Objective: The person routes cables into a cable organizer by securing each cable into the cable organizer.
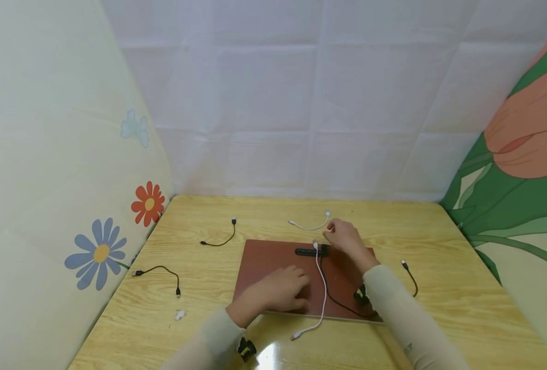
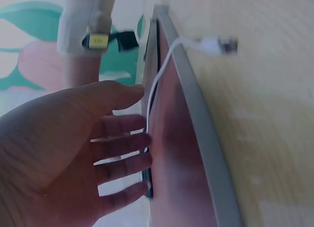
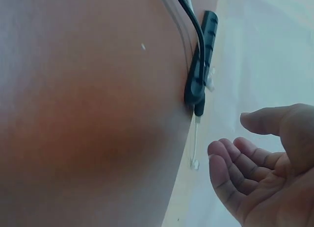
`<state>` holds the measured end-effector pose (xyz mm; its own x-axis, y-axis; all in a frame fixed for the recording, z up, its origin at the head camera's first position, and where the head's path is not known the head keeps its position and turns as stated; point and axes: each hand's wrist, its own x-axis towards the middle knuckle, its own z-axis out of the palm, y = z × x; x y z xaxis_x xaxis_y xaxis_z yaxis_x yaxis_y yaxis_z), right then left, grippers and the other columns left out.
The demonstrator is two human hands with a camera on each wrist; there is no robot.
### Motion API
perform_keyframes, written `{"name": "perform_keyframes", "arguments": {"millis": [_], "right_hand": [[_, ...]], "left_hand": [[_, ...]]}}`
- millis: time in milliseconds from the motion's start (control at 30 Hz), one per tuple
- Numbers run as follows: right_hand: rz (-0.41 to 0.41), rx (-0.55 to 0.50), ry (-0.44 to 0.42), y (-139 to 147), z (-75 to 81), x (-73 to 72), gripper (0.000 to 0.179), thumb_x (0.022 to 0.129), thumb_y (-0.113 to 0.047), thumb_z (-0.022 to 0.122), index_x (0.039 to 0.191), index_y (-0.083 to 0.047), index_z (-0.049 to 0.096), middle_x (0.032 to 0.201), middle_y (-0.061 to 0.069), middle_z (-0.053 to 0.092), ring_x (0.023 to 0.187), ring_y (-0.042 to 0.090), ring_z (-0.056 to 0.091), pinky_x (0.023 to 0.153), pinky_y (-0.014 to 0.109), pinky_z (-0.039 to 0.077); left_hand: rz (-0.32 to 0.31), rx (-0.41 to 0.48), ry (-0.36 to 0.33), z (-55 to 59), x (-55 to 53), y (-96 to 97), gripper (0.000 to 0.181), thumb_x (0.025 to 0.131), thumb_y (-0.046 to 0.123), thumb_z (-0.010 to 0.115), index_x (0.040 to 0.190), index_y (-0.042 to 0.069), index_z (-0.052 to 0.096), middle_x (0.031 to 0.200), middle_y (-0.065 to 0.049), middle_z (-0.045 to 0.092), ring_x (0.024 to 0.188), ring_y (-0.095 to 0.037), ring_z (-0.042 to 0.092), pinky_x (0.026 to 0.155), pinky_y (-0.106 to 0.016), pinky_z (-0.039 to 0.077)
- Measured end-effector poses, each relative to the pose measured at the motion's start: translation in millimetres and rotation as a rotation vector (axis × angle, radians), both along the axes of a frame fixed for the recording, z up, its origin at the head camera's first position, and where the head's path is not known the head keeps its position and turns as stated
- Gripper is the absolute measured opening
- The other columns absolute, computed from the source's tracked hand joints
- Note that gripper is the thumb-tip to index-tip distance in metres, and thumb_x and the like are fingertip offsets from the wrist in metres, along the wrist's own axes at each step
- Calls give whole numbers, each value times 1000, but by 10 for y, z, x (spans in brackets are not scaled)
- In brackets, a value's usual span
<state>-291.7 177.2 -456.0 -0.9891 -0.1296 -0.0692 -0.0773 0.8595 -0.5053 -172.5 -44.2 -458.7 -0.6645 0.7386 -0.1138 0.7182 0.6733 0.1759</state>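
Observation:
A reddish-brown board [image 1: 261, 264] lies on the table. Near its far edge sits a black slotted cable holder [image 1: 304, 252] [image 3: 210, 36]. A black cable [image 1: 342, 304] [image 3: 194, 21] runs through the holder's right end, its plug sticking out beyond. Beside it, a white cable [image 1: 324, 293] [image 2: 162, 70] crosses the holder and hangs over the near edge. My left hand [image 1: 280, 289] [image 2: 64, 143] hovers over the board with loosely bent fingers and nothing in them. Just past the holder, my right hand [image 1: 344, 237] [image 3: 265, 173] is raised, fingers relaxed and holding nothing.
Black cables lie at the back left [image 1: 229, 239], on the left [image 1: 164, 268] and on the right [image 1: 411, 277]. A short white cable [image 1: 310, 227] lies behind the board. Near the left cable is a small white piece [image 1: 180, 314]. Fabric walls enclose the wooden table [image 1: 199, 288].

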Motion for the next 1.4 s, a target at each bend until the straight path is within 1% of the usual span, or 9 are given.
{"name": "perform_keyframes", "arguments": {"millis": [100,200,367,600,867,1000,1100,1200,1400], "right_hand": [[-10,-9,-29,53,24,-33,38,98,-25,59,123,3,59,117,23,67,96,34,66,84,47,53],[-12,-20,-49,110,45,-57,42,98,-26,59,126,6,57,119,25,66,99,36,66,86,48,53],[-14,-18,-49,198,75,-91,45,98,-26,58,128,8,56,122,28,64,108,42,64,92,52,51],[-27,4,-84,236,54,-193,49,101,-29,55,133,8,54,130,28,60,116,44,59,96,54,49],[-30,2,-126,254,62,-316,52,102,-27,53,135,13,52,138,33,53,121,47,54,99,55,47],[-33,2,-150,220,65,-390,37,101,-27,54,105,9,62,96,23,63,81,31,60,74,42,51],[-43,-17,-169,187,59,-456,37,100,-27,56,69,-6,51,62,2,42,53,14,38,54,31,36],[-59,-44,-191,174,32,-521,47,100,-27,56,58,-15,39,52,-5,30,47,10,28,48,27,29],[-66,-37,-173,167,-68,-613,52,100,-29,55,52,-16,39,48,-5,34,44,9,28,46,26,30]], "left_hand": [[111,-17,-28,-12,-54,-121,55,93,58,65,135,21,58,137,4,55,129,-18,49,102,-43,46],[210,-32,-68,-23,-92,-227,79,90,64,64,151,17,46,159,-2,38,146,-28,35,114,-56,35],[322,-38,-114,-66,-134,-344,99,86,71,63,160,16,30,169,-8,16,154,-38,14,118,-65,19],[394,-57,-167,-101,-130,-387,107,81,73,67,162,15,25,169,-8,17,155,-38,11,117,-68,18],[408,-120,-189,-75,-122,-346,106,82,74,64,163,18,21,170,-5,13,156,-35,7,117,-67,16],[409,-141,-186,-96,-122,-345,107,82,76,62,163,19,21,170,-4,13,156,-35,7,118,-67,17],[410,-150,-179,-124,-126,-350,107,81,77,61,163,20,21,170,-4,13,156,-34,7,118,-66,17],[410,-153,-181,-139,-135,-351,107,82,77,60,163,21,20,170,-3,12,156,-34,6,118,-66,17],[403,-157,-180,-114,-136,-348,105,83,77,59,163,20,20,170,-4,12,156,-34,6,118,-66,17]]}}
